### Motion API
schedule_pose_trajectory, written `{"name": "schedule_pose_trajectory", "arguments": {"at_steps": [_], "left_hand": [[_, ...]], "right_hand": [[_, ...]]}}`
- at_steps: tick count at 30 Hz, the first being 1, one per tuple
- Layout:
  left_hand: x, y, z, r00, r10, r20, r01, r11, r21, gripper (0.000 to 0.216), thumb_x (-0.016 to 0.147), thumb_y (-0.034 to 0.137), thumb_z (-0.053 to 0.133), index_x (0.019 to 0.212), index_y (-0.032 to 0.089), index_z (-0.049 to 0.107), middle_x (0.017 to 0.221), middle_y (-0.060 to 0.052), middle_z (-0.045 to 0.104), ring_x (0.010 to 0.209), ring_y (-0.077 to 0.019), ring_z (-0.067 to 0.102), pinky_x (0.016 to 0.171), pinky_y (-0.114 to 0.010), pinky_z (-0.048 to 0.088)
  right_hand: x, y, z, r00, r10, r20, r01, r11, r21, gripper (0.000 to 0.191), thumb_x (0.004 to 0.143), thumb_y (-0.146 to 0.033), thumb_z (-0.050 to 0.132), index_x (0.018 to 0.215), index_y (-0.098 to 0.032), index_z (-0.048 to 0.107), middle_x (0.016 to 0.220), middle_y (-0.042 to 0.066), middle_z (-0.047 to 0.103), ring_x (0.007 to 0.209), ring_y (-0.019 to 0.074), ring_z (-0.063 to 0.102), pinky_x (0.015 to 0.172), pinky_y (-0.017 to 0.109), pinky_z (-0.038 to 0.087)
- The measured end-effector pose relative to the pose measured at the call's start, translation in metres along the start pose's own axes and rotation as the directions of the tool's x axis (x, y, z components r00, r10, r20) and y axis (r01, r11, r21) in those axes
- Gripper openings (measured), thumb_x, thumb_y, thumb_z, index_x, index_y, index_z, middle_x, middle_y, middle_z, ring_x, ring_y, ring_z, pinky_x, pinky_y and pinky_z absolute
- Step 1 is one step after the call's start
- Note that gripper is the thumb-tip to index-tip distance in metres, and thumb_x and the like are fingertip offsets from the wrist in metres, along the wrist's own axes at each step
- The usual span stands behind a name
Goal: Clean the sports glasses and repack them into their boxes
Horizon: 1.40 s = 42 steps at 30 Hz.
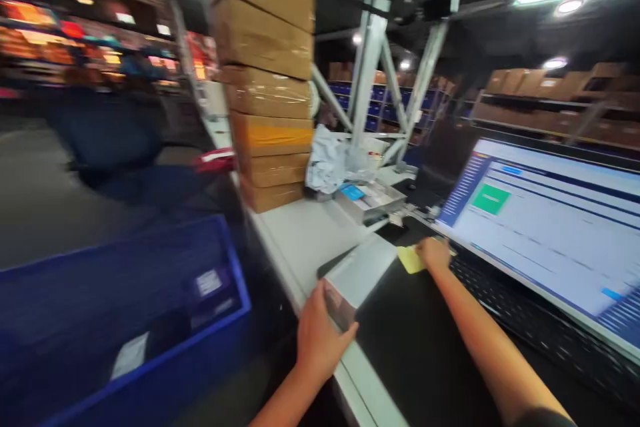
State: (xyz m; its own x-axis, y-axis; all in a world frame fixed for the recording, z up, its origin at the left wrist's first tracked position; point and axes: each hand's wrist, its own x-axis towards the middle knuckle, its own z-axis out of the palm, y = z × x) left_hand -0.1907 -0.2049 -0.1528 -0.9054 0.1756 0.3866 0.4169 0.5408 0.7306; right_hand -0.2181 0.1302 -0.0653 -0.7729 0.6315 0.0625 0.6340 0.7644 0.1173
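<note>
A flat white box (363,270) lies at a slant on the black desk mat, its near end in the grip of my left hand (320,330). The thumb is on the near side and the fingers wrap the left edge. Farther off, by the keyboard (530,327), my right hand (434,252) is closed over a slip of yellow paper (411,259). The paper sticks out to the left of the fist, near the box's far end. The right fingertips are mostly hidden and slightly blurred.
A monitor (545,227) stands at the right behind the keyboard. Stacked cartons (270,80) rise at the desk's far left, beside a plastic bag (327,160) and a shallow tray (373,210). Left of the desk are a blue bin (235,273) with packages and a chair (110,140).
</note>
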Motion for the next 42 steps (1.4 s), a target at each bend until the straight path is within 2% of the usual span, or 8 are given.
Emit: {"name": "schedule_pose_trajectory", "arguments": {"at_steps": [6,16,19,22,25,29,34,42], "left_hand": [[-0.003,0.002,-0.001,1.0,-0.003,-0.005,0.003,0.995,-0.104,0.103,0.056,0.025,0.087,0.146,0.015,0.037,0.143,-0.02,0.054,0.131,-0.0386,0.054,0.111,-0.057,0.045],[-0.002,0.026,-0.016,0.999,0.039,-0.035,-0.047,0.967,-0.249,0.103,0.058,0.02,0.084,0.148,0.019,0.033,0.141,-0.015,0.052,0.131,-0.0324,0.051,0.114,-0.052,0.043],[-0.005,0.045,-0.021,0.984,0.103,-0.149,-0.149,0.929,-0.339,0.107,0.061,0.019,0.08,0.152,0.02,0.024,0.137,-0.015,0.053,0.127,-0.0313,0.054,0.111,-0.051,0.046],[-0.009,0.063,-0.019,0.94,0.198,-0.278,-0.297,0.875,-0.382,0.106,0.061,0.017,0.078,0.152,0.021,0.022,0.135,-0.015,0.053,0.125,-0.0318,0.055,0.107,-0.051,0.048],[-0.011,0.079,-0.013,0.896,0.281,-0.343,-0.393,0.86,-0.324,0.102,0.059,0.016,0.078,0.148,0.021,0.029,0.13,-0.014,0.056,0.122,-0.0327,0.054,0.104,-0.052,0.048],[-0.009,0.098,-0.004,0.853,0.35,-0.386,-0.46,0.854,-0.242,0.098,0.062,0.022,0.082,0.146,0.019,0.032,0.127,-0.015,0.058,0.116,-0.0328,0.054,0.1,-0.053,0.048],[-0.006,0.109,0.004,0.781,0.392,-0.486,-0.502,0.857,-0.117,0.092,0.068,0.028,0.083,0.145,0.015,0.035,0.12,-0.017,0.06,0.107,-0.0316,0.058,0.096,-0.053,0.047],[-0.01,0.113,0.006,0.772,0.389,-0.503,-0.496,0.864,-0.093,0.089,0.067,0.024,0.085,0.142,0.015,0.039,0.12,-0.017,0.06,0.106,-0.031,0.059,0.094,-0.05,0.048]], "right_hand": [[0.004,0.002,0.011,0.991,-0.111,-0.077,0.11,0.994,-0.023,0.016,0.097,-0.028,0.06,0.096,-0.019,0.073,0.096,0.007,0.076,0.1,0.0258,0.071,0.111,0.059,0.036],[-0.011,0.003,0.002,0.979,-0.054,-0.194,0.108,0.954,0.279,0.026,0.086,-0.026,0.059,0.097,-0.012,0.079,0.102,0.022,0.075,0.1,0.0358,0.071,0.086,0.047,0.055],[-0.038,0.003,-0.023,0.966,-0.042,-0.254,0.156,0.881,0.447,0.031,0.086,-0.035,0.059,0.099,-0.015,0.079,0.097,0.016,0.078,0.094,0.0319,0.073,0.085,0.042,0.057],[-0.102,0.004,-0.051,0.94,-0.037,-0.341,0.244,0.77,0.589,0.039,0.093,-0.047,0.053,0.116,-0.022,0.073,0.114,0.009,0.076,0.101,0.0248,0.073,0.086,0.036,0.059],[-0.184,0.005,-0.071,0.84,-0.015,-0.542,0.466,0.533,0.706,0.022,0.091,-0.043,0.063,0.1,-0.028,0.075,0.122,0.007,0.072,0.111,0.0282,0.069,0.096,0.046,0.058],[-0.246,-0.001,-0.077,0.692,-0.177,-0.7,0.67,0.52,0.53,0.015,0.089,-0.026,0.068,0.097,-0.037,0.075,0.123,0.003,0.071,0.117,0.0289,0.065,0.099,0.052,0.056],[-0.235,-0.01,-0.068,0.544,-0.289,-0.788,0.785,0.507,0.356,0.023,0.089,-0.008,0.064,0.099,-0.024,0.077,0.125,0.011,0.067,0.122,0.0296,0.06,0.098,0.052,0.055],[-0.231,-0.017,-0.064,0.431,-0.238,-0.871,0.805,0.537,0.252,0.028,0.082,0.004,0.067,0.099,-0.017,0.075,0.117,0.015,0.069,0.114,0.0275,0.063,0.093,0.046,0.057]]}}
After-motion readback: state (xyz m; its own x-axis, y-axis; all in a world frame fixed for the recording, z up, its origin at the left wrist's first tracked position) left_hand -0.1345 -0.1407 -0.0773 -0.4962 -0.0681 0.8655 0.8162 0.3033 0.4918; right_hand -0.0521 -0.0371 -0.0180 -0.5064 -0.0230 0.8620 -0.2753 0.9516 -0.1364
